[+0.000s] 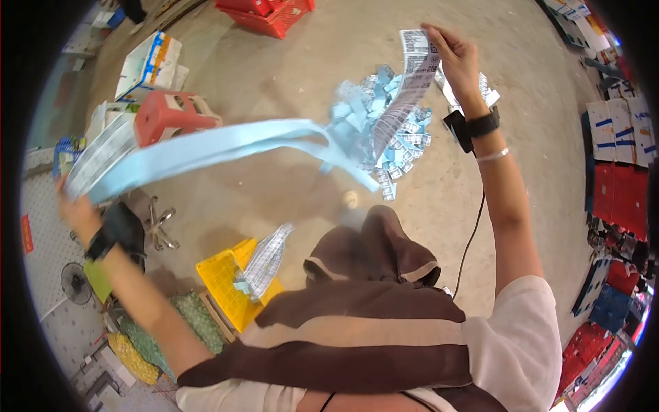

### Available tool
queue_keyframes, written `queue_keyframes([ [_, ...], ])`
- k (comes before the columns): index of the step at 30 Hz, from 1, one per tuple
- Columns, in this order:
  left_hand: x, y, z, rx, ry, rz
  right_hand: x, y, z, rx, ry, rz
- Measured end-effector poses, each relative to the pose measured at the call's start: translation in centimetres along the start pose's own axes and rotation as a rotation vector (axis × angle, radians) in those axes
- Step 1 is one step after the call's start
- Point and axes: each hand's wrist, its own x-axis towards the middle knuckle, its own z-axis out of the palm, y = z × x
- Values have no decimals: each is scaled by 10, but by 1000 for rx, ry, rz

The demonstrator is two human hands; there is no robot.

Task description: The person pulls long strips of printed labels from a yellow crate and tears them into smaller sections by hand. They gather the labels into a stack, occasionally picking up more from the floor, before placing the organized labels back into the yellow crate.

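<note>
Long strips of printed labels with pale blue backing (213, 147) stretch from my left hand (81, 214), closed on their end at the far left. They are blurred and sweep toward the middle. Raised at the upper right, my right hand (453, 58) pinches the top of another printed label strip (415, 75), which hangs down and curves left. Below and behind it a heap of cut blue and white labels (405, 144) lies on the floor. Both wrists wear dark bands.
A red stool (168, 117) and white foam boxes (147, 65) stand at the left. A red crate (271, 17) is at the top. Near my legs, a yellow crate (230, 275) holds more label sheets (268, 261). A black cable (473, 233) runs along the floor at the right.
</note>
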Motion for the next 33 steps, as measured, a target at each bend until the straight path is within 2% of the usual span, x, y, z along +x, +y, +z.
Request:
queue_keyframes([
  [1, 8, -28, -30, 130, -72, -74, 8, 39, -12, 23, 52, 44],
  [2, 16, -82, -57, 209, 94, 66, 11, 83, -28, -21, 126, 140],
  [3, 20, -127, -84, 199, 154, -22, 7, 124, -49, -64, 204, 234],
  [5, 16, -188, -134, 157, 240, -257, -13, 196, -95, -372, 185, 378],
  [6, 9, -209, -154, 161, 270, -336, -29, 217, -109, -339, 206, 443],
  [7, -1, -221, -164, 167, 293, -395, -45, 249, -122, -249, 229, 487],
  [8, -14, -224, -170, 173, 306, -442, -64, 320, -139, -378, 280, 478],
  [9, -30, -223, -171, 184, 312, -485, -75, 322, -139, -290, 335, 641],
  [10, -46, -217, -168, 193, 311, -525, -92, 402, -159, -401, 234, 671],
  [11, -66, -207, -161, 198, 307, -560, -101, 412, -156, -358, 279, 656],
  [13, -108, -163, -135, 210, 290, -616, -104, 452, -156, -288, 222, 817],
  [16, -178, -66, -86, 247, 232, -711, -102, 536, -169, -157, 87, 1025],
  [20, -269, 105, 5, 346, 112, -811, -101, 657, -217, -73, -12, 1213],
  [21, -285, 141, 24, 368, 82, -825, -96, 658, -235, -121, 12, 1186],
  [22, -300, 176, 42, 389, 49, -841, -133, 757, -262, -300, 10, 1057],
  [23, -316, 208, 59, 410, 19, -855, -134, 783, -289, -401, 29, 1039],
  [24, -329, 237, 74, 431, -11, -870, -125, 781, -315, -465, 89, 1042],
  [25, -342, 263, 87, 454, -36, -883, -120, 800, -340, -346, 163, 1182],
  [26, -352, 287, 99, 476, -57, -889, -106, 804, -361, -478, 135, 1148],
  [27, -360, 306, 109, 491, -77, -896, -123, 858, -389, -496, 196, 1100],
  [28, -366, 322, 117, 505, -93, -903, -122, 880, -409, -304, 254, 1108],
  [29, -372, 338, 125, 523, -104, -902, -97, 868, -416, -403, 190, 1116],
  [30, -377, 351, 128, 536, -115, -905, -102, 906, -430, -540, 197, 1127],
  [31, -380, 363, 130, 557, -123, -908, -80, 897, -425, -625, 242, 1147],
  [32, -381, 374, 133, 573, -126, -909, -78, 920, -432, -480, 308, 1071],
  [33, -383, 385, 133, 589, -136, -912, -72, 938, -437, -470, 272, 1047],
])
